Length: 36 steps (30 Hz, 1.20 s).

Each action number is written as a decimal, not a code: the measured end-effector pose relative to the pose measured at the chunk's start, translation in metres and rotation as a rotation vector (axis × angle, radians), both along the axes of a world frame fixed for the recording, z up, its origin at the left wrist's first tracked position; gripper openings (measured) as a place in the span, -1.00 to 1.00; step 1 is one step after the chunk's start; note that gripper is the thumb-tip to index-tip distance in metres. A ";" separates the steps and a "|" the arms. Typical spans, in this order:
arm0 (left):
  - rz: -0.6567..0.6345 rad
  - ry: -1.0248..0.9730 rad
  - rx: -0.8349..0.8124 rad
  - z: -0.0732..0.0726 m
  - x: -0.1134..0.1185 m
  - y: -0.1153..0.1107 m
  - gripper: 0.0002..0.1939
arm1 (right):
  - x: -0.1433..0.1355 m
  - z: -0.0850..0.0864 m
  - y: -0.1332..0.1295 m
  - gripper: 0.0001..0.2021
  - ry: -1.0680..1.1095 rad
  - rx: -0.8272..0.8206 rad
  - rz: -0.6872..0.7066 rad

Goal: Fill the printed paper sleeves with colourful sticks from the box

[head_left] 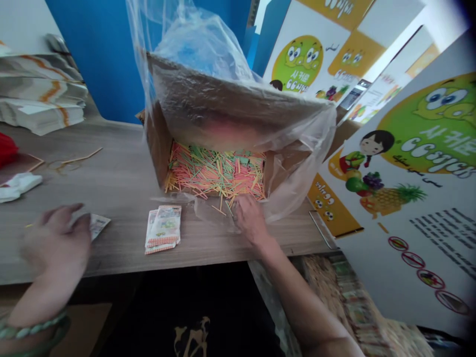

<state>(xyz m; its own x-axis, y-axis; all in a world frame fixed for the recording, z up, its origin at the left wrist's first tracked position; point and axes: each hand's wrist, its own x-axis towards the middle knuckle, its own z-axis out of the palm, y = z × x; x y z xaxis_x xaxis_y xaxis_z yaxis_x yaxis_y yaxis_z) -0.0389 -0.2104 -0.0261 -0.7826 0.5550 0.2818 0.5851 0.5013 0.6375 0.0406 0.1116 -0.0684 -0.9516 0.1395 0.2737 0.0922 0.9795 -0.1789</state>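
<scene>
Fingers: left hand [55,243] blurred, right hand [252,219] curled; grips cannot be told | few packets [163,225] stacked | many sticks [211,171] left in box [157,139]

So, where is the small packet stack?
In the head view, the stack lies left of centre on the table, between the left hand and the right hand, near the box.

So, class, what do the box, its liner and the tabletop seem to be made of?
Box: probably cardboard, matt brown, judging by its stiff, flat walls. Liner: likely thin plastic film, glossy; it is see-through, wrinkled and catches light. Tabletop: wood or printed laminate, smooth-looking, with grain-like streaks; I cannot tell which.
</scene>
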 end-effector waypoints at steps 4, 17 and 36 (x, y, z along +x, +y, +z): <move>-0.094 0.248 -0.196 -0.005 0.009 0.065 -0.67 | 0.004 0.011 0.029 -0.49 -0.077 0.067 0.179; -0.089 0.599 -0.614 -0.003 -0.068 0.162 -0.67 | -0.022 0.011 0.062 -0.72 -0.028 0.224 0.022; -0.347 0.341 -0.464 -0.041 0.010 0.203 -0.64 | 0.025 0.008 0.055 -0.82 -0.256 0.020 0.171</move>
